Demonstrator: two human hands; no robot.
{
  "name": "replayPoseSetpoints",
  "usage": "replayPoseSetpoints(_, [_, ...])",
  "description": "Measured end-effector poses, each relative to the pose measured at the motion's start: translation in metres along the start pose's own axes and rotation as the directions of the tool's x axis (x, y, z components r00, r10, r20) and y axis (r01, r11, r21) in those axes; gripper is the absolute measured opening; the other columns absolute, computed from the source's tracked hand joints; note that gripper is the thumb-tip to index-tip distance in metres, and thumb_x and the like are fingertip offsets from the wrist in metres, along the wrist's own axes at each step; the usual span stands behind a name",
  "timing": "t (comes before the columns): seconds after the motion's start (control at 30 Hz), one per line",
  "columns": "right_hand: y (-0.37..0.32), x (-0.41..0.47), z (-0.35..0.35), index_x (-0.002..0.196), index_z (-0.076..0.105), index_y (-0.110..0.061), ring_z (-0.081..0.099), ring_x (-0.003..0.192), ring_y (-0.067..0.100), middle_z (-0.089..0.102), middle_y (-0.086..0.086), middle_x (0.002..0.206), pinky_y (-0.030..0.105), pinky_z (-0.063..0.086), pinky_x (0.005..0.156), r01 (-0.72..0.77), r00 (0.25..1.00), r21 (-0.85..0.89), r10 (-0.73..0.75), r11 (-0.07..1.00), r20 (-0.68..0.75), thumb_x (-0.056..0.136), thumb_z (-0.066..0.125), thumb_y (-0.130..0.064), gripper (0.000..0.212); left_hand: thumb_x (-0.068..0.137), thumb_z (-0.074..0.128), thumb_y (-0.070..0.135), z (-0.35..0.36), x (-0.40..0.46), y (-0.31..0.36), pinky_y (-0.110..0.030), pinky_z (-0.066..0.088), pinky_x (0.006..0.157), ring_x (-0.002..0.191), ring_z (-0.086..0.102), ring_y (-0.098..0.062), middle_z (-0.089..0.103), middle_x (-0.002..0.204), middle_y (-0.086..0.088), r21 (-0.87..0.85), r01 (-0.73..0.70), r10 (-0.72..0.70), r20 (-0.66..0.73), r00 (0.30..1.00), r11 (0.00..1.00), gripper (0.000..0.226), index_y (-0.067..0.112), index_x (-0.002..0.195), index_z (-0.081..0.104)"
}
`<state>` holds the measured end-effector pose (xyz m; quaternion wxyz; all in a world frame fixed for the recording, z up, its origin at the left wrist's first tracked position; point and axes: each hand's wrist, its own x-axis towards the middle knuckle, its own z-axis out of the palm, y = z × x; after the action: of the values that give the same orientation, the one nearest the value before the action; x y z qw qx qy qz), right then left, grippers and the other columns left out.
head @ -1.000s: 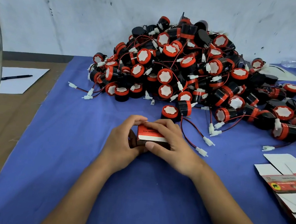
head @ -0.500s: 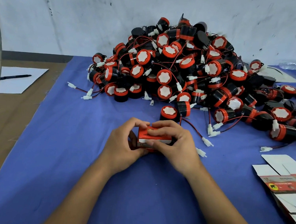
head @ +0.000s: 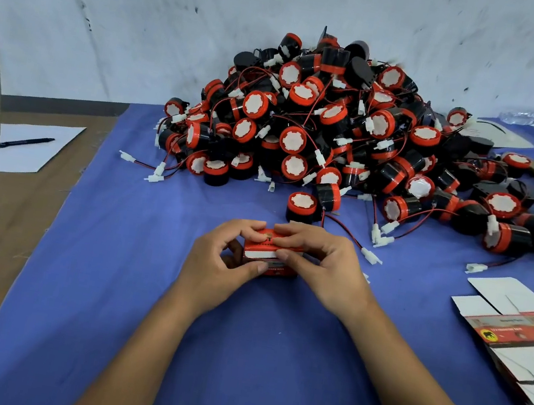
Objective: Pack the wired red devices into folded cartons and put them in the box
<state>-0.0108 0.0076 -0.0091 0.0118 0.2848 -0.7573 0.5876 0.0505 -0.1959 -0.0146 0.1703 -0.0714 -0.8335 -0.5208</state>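
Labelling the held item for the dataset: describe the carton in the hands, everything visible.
The carton is a small printed cardboard box, red with a white band along its near side and dark print too small to read. It sits folded up into box shape, low over the blue cloth in front of the device pile. The left hand and right hand grip it from either side, fingertips meeting on its top. Its contents are hidden.

The blue table cover point(head: 115, 283) looks like matt woven cloth. The heaped devices point(head: 338, 133) have glossy black and red plastic bodies, matt white faces, thin insulated wires and white plastic connectors. The small carton point(head: 268, 254) and the flat cartons point(head: 516, 330) are printed card, faintly shiny. The wall point(head: 114, 6) is rough and scuffed. The bottle point(head: 531, 116), blurred, seems clear plastic.
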Motion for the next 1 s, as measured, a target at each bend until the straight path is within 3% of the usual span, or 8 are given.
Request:
replayPoseSetpoints(0.1, [0.001, -0.002, 0.001, 0.108, 0.081, -0.018, 0.061, 0.123, 0.000, 0.070, -0.010, 0.127, 0.029, 0.052, 0.103, 0.016, 1.000, -0.037, -0.015, 0.999, 0.019, 0.092, 0.075, -0.009, 0.019, 0.097, 0.071, 0.015, 0.000, 0.001, 0.000, -0.045, 0.060, 0.080, 0.101, 0.066, -0.018, 0.067, 0.132, 0.012, -0.034, 0.018, -0.019, -0.033, 0.999, 0.999, 0.011, 0.018, 0.106, 0.076])
replayPoseSetpoints(0.23, [0.002, -0.004, -0.004, 0.118, 0.078, -0.020, 0.057, 0.129, -0.001, 0.066, -0.010, 0.136, 0.032, 0.051, 0.107, 0.030, 0.995, -0.060, -0.024, 0.998, 0.097, 0.100, 0.065, -0.010, 0.025, 0.098, 0.063, 0.027, 0.001, -0.001, 0.002, -0.034, 0.061, 0.070, 0.109, 0.069, -0.016, 0.068, 0.134, 0.009, 0.031, -0.034, 0.036, -0.057, 0.998, 0.999, 0.025, 0.015, 0.114, 0.078])
replayPoseSetpoints(0.37, [0.005, -0.008, -0.006, 0.127, 0.073, -0.017, 0.052, 0.137, 0.006, 0.064, -0.003, 0.140, 0.035, 0.045, 0.114, 0.190, 0.979, -0.192, -0.170, 0.963, 0.115, 0.100, 0.063, -0.005, 0.031, 0.100, 0.066, 0.026, -0.001, 0.000, 0.001, -0.029, 0.054, 0.090, 0.107, 0.068, -0.014, 0.073, 0.127, 0.005, 0.388, -0.225, 0.266, -0.056, 0.962, 0.894, 0.024, 0.014, 0.116, 0.079])
replayPoseSetpoints(0.43, [0.007, -0.010, -0.005, 0.122, 0.076, -0.015, 0.058, 0.133, 0.014, 0.069, 0.001, 0.133, 0.038, 0.048, 0.112, 0.267, 0.962, -0.311, -0.270, 0.912, 0.034, 0.097, 0.069, -0.008, 0.027, 0.094, 0.073, 0.022, -0.003, 0.001, 0.002, -0.028, 0.052, 0.092, 0.102, 0.067, -0.017, 0.077, 0.116, 0.005, 0.491, -0.293, 0.369, -0.064, 0.927, 0.821, 0.020, 0.014, 0.110, 0.081])
replayPoseSetpoints(0.57, [0.005, -0.011, -0.001, 0.103, 0.080, -0.008, 0.067, 0.106, 0.024, 0.075, 0.003, 0.110, 0.038, 0.055, 0.093, 0.368, 0.890, -0.544, -0.454, 0.754, -0.027, 0.093, 0.075, -0.012, 0.012, 0.085, 0.078, 0.019, -0.003, -0.002, 0.007, -0.036, 0.059, 0.081, 0.093, 0.071, -0.016, 0.079, 0.097, 0.004, 0.485, -0.269, 0.372, -0.129, 0.919, 0.832, 0.012, 0.013, 0.094, 0.083])
replayPoseSetpoints(0.73, [-0.002, -0.015, 0.000, 0.100, 0.078, -0.009, 0.064, 0.100, 0.021, 0.073, 0.000, 0.109, 0.035, 0.054, 0.088, 0.363, 0.904, -0.575, -0.426, 0.733, 0.028, 0.095, 0.074, -0.020, 0.013, 0.085, 0.079, 0.026, -0.006, -0.003, 0.015, -0.035, 0.059, 0.076, 0.090, 0.070, -0.015, 0.078, 0.095, 0.006, 0.516, -0.287, 0.377, -0.075, 0.923, 0.807, 0.011, 0.015, 0.086, 0.079])
replayPoseSetpoints(0.83, [-0.002, -0.019, -0.003, 0.107, 0.077, -0.010, 0.064, 0.102, 0.024, 0.073, 0.001, 0.115, 0.037, 0.056, 0.088, 0.366, 0.912, -0.614, -0.400, 0.699, 0.087, 0.093, 0.076, -0.019, 0.017, 0.078, 0.090, 0.012, -0.001, -0.006, 0.017, -0.039, 0.059, 0.074, 0.087, 0.069, -0.021, 0.077, 0.094, 0.002, 0.572, -0.265, 0.364, -0.065, 0.929, 0.777, 0.016, 0.012, 0.086, 0.077])
replayPoseSetpoints(1.0, [-0.005, -0.023, 0.001, 0.107, 0.077, -0.008, 0.067, 0.100, 0.028, 0.074, 0.005, 0.114, 0.044, 0.059, 0.081, 0.362, 0.905, -0.662, -0.418, 0.656, 0.081, 0.091, 0.077, -0.012, 0.017, 0.077, 0.089, 0.006, 0.004, -0.008, 0.018, -0.035, 0.056, 0.076, 0.086, 0.068, -0.023, 0.075, 0.092, -0.001, 0.606, -0.259, 0.378, -0.075, 0.923, 0.752, 0.017, 0.009, 0.084, 0.075])
